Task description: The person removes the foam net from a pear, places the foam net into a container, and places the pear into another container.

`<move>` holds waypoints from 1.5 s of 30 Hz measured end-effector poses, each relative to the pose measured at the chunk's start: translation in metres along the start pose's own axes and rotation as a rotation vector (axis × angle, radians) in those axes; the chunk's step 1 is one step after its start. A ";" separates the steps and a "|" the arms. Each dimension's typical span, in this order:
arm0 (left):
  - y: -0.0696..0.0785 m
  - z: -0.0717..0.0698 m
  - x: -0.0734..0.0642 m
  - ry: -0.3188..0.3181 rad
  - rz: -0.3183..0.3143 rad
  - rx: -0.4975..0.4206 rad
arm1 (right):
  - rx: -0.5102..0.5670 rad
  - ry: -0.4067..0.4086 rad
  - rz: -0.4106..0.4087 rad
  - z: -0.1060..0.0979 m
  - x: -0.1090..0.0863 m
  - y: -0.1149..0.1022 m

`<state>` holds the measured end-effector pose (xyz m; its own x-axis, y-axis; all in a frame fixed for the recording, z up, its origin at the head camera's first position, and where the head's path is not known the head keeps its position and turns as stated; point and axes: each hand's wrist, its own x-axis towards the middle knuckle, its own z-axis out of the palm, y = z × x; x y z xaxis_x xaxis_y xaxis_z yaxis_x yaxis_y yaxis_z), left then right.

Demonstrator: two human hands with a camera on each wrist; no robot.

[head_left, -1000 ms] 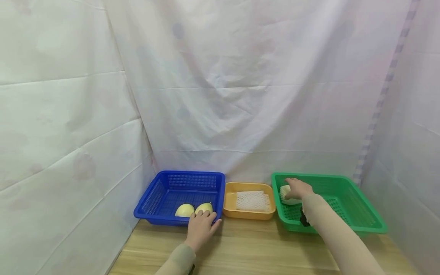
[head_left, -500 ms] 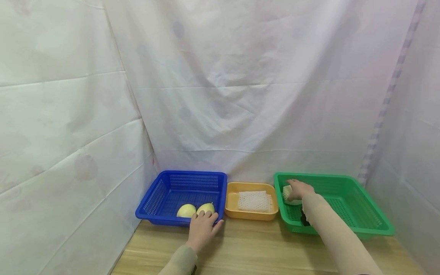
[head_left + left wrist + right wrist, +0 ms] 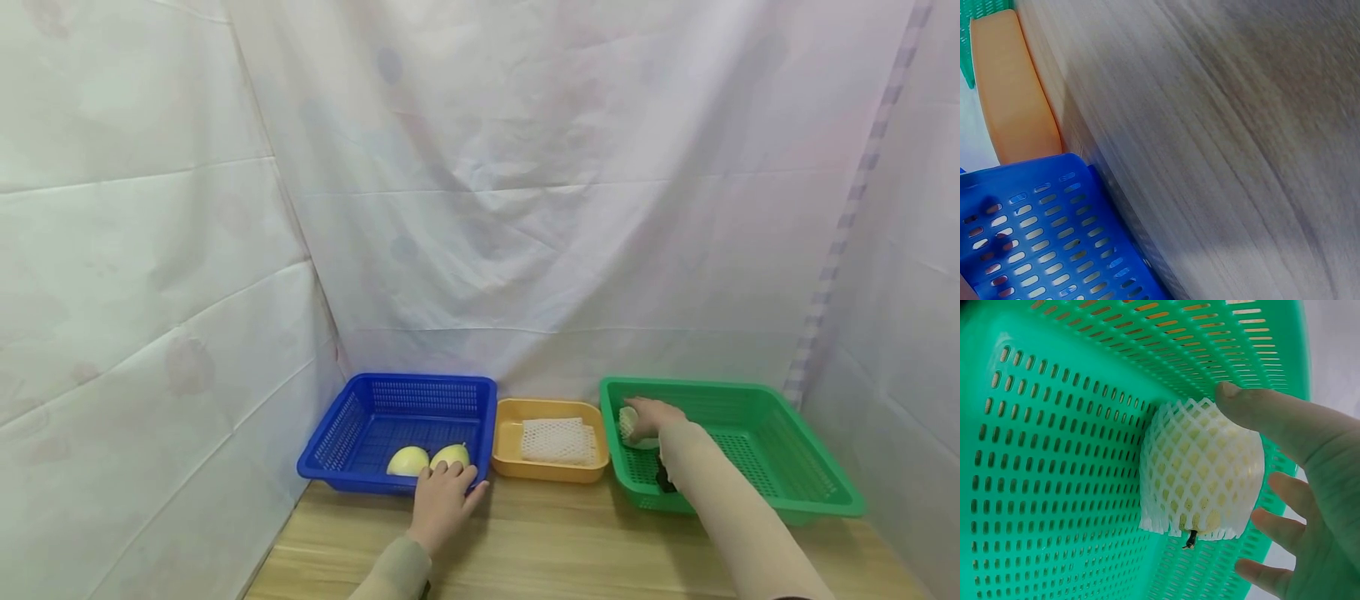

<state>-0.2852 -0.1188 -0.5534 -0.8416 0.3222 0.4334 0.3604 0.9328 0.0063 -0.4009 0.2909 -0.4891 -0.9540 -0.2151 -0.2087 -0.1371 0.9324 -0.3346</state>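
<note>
A pear in a white foam net [image 3: 1200,469] lies in the left end of the green basket [image 3: 817,505]; its dark stem shows in the right wrist view. My right hand [image 3: 654,417] is beside it, thumb tip at the net's edge and the other fingers spread loosely along one side. My left hand [image 3: 441,504] lies over the front rim of the blue basket [image 3: 315,468], fingertips in front of a yellow-green pear [image 3: 451,455]. Whether they touch that pear, I cannot tell. Another pear [image 3: 408,461] lies to its left.
Between the baskets stands a small orange tray [image 3: 508,408] with white foam nets [image 3: 557,440] in it. Everything rests on a wooden table [image 3: 540,542]. Pale cloth [image 3: 525,208] hangs behind and at both sides.
The head view has shifted slightly, so the baskets appear a little further right. My right hand has lowered very slightly beside the netted pear; my left hand keeps its place on the rim.
</note>
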 end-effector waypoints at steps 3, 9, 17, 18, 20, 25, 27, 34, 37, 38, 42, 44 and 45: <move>0.001 0.000 0.000 0.003 0.003 0.000 | 0.025 -0.015 0.022 0.000 -0.001 0.001; 0.001 0.000 0.001 0.012 0.003 -0.005 | 0.060 0.026 -0.010 0.001 0.000 0.003; 0.001 0.000 0.000 0.014 -0.008 -0.010 | 0.060 0.084 -0.049 0.001 0.003 0.010; 0.001 0.000 0.000 0.014 -0.009 -0.011 | 0.065 0.085 -0.044 0.001 0.004 0.011; 0.001 0.001 -0.001 0.017 -0.009 -0.010 | 0.067 0.083 -0.037 0.003 0.005 0.014; 0.000 0.001 -0.001 0.034 -0.004 -0.007 | 0.032 0.076 -0.046 0.005 0.004 0.018; 0.000 0.001 -0.001 0.034 -0.005 -0.004 | 0.019 0.078 -0.052 0.005 0.002 0.018; 0.000 0.000 -0.001 0.017 -0.009 0.000 | 0.009 0.079 -0.046 0.004 -0.005 0.019; 0.000 -0.001 -0.001 0.007 -0.009 0.010 | 0.022 0.057 -0.024 0.005 -0.005 0.020; 0.000 -0.001 -0.001 0.004 -0.009 0.013 | 0.031 0.049 -0.019 0.005 -0.005 0.019; 0.001 -0.001 -0.002 0.007 -0.008 0.013 | 0.070 0.025 0.005 0.006 -0.004 0.018; 0.001 0.000 -0.002 0.010 -0.007 0.004 | 0.087 0.013 0.015 0.007 -0.005 0.018; 0.001 0.000 -0.002 0.013 -0.006 0.001 | 0.094 0.008 0.024 0.007 -0.006 0.017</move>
<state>-0.2831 -0.1188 -0.5546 -0.8388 0.3142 0.4446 0.3547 0.9349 0.0087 -0.3959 0.3062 -0.5001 -0.9588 -0.1908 -0.2106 -0.0892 0.9058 -0.4142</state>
